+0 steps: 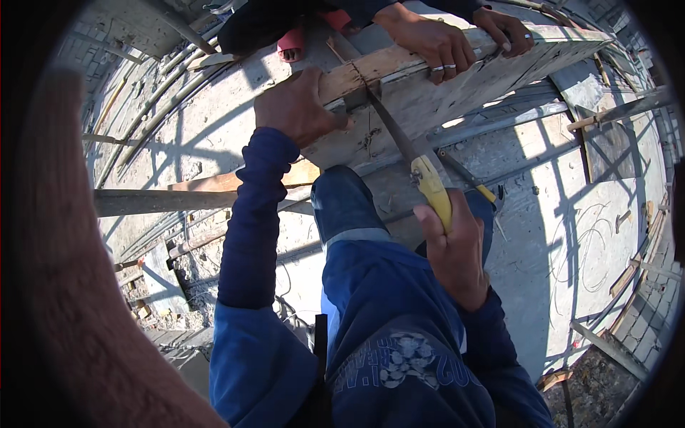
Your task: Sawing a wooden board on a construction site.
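Observation:
A long, worn wooden board (pixel 457 96) stands on edge across the upper middle. My left hand (pixel 303 107) is closed around its top edge near the left end, with the thumb over the near face. In my right hand (pixel 457 246) is the yellow handle of a handsaw (pixel 391 127). The saw's blade slants up and away to the left, its tip in a dark cut at the board's top edge, just right of my left hand. Farther right, a co-worker's two hands (pixel 434 46) press on the same edge; rings show on their fingers.
The co-worker's foot (pixel 290 44) is beyond the board. A hammer-like tool with a yellow-ended handle (pixel 471 178) lies beside my leg. Round poles (pixel 171 202) cross at left. A flat panel (pixel 606 139) and thin wire loops (pixel 581 246) lie at right.

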`<state>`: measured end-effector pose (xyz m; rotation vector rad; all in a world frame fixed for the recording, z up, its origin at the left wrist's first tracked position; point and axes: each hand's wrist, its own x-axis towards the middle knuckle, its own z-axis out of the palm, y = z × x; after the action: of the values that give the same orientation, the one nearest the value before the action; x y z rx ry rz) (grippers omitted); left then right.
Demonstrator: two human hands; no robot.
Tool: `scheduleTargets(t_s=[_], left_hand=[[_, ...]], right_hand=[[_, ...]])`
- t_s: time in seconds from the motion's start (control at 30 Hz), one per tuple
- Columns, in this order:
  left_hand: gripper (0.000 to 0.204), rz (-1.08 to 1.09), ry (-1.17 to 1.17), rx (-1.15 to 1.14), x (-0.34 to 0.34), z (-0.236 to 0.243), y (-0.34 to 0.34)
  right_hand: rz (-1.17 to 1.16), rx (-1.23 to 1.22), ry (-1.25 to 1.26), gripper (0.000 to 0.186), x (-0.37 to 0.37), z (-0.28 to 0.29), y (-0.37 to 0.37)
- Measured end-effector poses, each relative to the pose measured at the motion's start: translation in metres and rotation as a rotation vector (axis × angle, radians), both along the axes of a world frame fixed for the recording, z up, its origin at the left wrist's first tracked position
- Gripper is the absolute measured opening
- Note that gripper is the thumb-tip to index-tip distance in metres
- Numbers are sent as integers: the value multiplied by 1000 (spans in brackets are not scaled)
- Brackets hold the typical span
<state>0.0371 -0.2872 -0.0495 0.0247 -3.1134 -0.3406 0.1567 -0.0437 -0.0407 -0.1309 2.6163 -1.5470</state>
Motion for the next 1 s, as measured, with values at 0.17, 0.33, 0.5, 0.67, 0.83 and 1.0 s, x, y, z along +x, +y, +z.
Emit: scheduleTargets(t_s=[0.17, 0.33, 0.5, 0.67, 0.83, 1.0], left_hand=[[77, 18, -26, -3, -3, 5, 5], [75, 34, -5, 51, -18, 1, 3], [85, 12, -35, 32, -26, -7, -6], [87, -29, -93, 13, -29, -1, -20], [96, -12, -104, -5, -24, -3, -16], [84, 64, -54, -23, -18, 7, 6]], right_hand=[[-112, -31, -59, 38, 73, 8, 46], [-87, -56, 355, 29, -54, -81, -42], [-36, -126, 325, 31, -80, -58, -38], [63, 25, 102, 33, -48, 3, -29], [-39, 27, 43, 34, 53, -4, 31], [15, 5, 239, 33, -64, -50, -33]])
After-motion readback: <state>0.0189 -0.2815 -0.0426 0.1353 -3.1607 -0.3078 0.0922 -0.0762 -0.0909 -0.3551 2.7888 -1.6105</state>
